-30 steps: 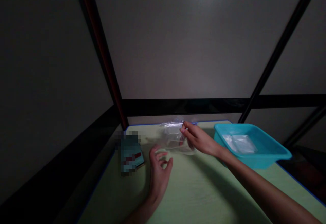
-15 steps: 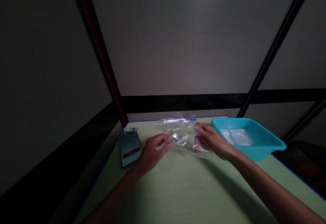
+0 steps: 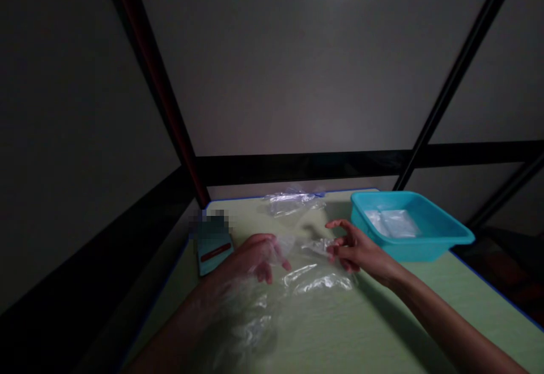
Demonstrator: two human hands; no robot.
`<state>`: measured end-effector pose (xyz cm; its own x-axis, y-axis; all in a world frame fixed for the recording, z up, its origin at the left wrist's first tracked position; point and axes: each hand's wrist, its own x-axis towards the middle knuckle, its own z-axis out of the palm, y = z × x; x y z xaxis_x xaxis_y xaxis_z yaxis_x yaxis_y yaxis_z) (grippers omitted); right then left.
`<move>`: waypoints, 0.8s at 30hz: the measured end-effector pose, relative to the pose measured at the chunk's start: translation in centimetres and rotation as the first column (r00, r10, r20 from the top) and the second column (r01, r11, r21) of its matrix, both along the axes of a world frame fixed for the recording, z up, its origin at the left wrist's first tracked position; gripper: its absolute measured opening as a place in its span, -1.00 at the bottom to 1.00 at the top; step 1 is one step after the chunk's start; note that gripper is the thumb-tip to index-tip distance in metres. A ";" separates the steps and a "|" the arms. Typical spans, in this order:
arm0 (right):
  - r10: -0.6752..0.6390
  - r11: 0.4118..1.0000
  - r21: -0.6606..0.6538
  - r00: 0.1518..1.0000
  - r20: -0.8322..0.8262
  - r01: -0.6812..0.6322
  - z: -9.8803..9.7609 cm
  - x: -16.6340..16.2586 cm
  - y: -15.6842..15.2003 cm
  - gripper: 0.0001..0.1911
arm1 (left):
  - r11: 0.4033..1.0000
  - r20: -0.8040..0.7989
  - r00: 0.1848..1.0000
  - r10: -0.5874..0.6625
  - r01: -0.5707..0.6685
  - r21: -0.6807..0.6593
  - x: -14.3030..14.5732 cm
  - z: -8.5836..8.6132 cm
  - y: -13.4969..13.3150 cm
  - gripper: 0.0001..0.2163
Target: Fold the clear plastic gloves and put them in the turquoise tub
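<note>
A crumpled clear plastic bag (image 3: 318,283) spreads between my hands and billows toward me over my left forearm. My right hand (image 3: 355,251) pinches its edge with the thumb and lower fingers, the index finger stretched out above. Behind the thin film, my left hand (image 3: 263,255) bends its fingers downward at the bag's other side; blur and glare partly veil its grip. Another clear plastic bag (image 3: 293,201) lies at the far edge of the table, beyond both hands.
On the right of the pale green table (image 3: 306,340) stands a turquoise basin (image 3: 442,249) with flat clear plastic packets (image 3: 397,224) inside. A phone-like device (image 3: 215,246) with a lit screen lies by my left forearm. A wall panel (image 3: 297,79) rises behind the table.
The bag has gone from a compact bundle between my hands to a wide spread sheet reaching toward me. My right hand has moved slightly lower, its index finger now raised.
</note>
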<state>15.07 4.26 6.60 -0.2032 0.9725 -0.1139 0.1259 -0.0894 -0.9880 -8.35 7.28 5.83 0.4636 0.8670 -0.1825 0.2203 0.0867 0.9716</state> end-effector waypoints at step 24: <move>-0.040 0.787 0.419 0.641 0.766 -0.452 -3.2 -0.4 -2.3 -0.67 | 0.583 -0.565 0.820 0.086 0.419 0.696 3.8 -1.5 -4.1 -0.77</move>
<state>14.70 1.92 3.39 -0.4996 0.8436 0.1966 0.7337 0.5328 -0.4217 -4.59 3.20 4.33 0.6726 0.6926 0.2608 0.5952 -0.7156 0.3656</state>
